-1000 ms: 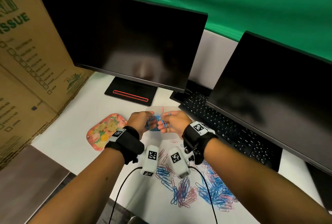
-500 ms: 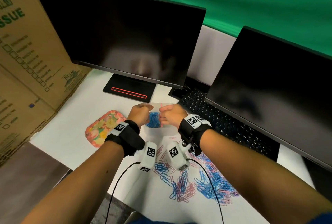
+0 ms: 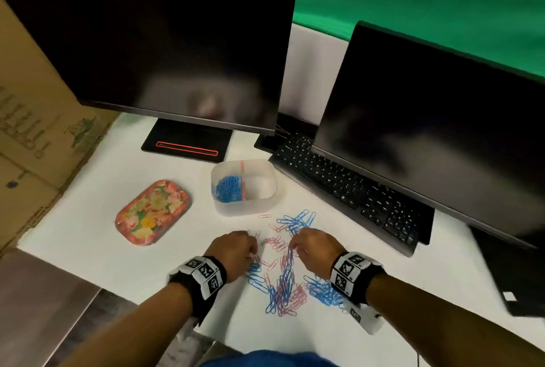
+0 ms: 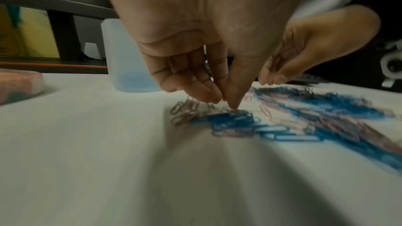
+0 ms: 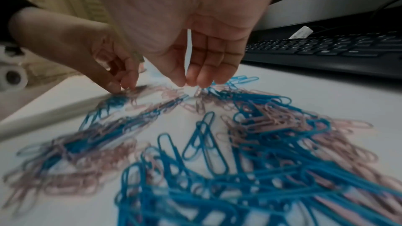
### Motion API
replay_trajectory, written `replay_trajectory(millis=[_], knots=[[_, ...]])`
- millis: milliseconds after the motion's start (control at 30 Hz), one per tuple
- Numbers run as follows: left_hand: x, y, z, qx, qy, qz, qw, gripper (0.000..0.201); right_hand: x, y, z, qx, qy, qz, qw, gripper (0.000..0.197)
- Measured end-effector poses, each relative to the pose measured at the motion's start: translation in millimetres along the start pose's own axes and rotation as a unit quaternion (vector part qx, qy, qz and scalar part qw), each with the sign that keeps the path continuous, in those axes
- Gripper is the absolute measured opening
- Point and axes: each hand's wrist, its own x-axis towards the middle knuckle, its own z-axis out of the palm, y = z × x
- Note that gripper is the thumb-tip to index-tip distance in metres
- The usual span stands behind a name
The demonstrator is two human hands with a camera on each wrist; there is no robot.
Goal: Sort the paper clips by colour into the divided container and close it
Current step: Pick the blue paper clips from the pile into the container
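A translucent divided container [image 3: 267, 194] stands open, with blue clips [image 3: 228, 188] in the compartment left of its pink divider; the right compartment looks empty. Mixed blue and pink paper clips [image 3: 284, 281] lie scattered in front of it. My left hand [image 3: 236, 251] is down at the pile's left edge, thumb and fingertips [image 4: 232, 104] pinched together on pink clips [image 4: 185, 109]. My right hand [image 3: 309, 246] hovers at the pile's far right part, its fingertips [image 5: 204, 80] hanging relaxed just above the clips [image 5: 250, 121] and holding nothing.
A floral lid [image 3: 153, 212] lies left of the container. A black keyboard [image 3: 348, 190] and two dark monitors [image 3: 165, 51] close off the back and right. Cardboard boxes [image 3: 32, 119] stand at the left. The white table [image 3: 88, 234] ends near me.
Both hands have drawn back from above the container and dropped to the clip pile. The container's blue clips are now uncovered. The head view has tilted down.
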Motion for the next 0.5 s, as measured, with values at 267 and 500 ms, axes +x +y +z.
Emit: replay_trajectory(millis=[267, 500], knots=[[5, -1, 14, 0.041, 0.013, -0.007, 0.999, 0.012, 6, 1, 23, -0.096, -0.004, -0.084, 0.992, 0.026], [2, -3, 17, -0.04, 0.074, -0.006, 0.996, 0.013, 5, 12, 24, -0.008, 0.062, -0.074, 0.995, 0.024]])
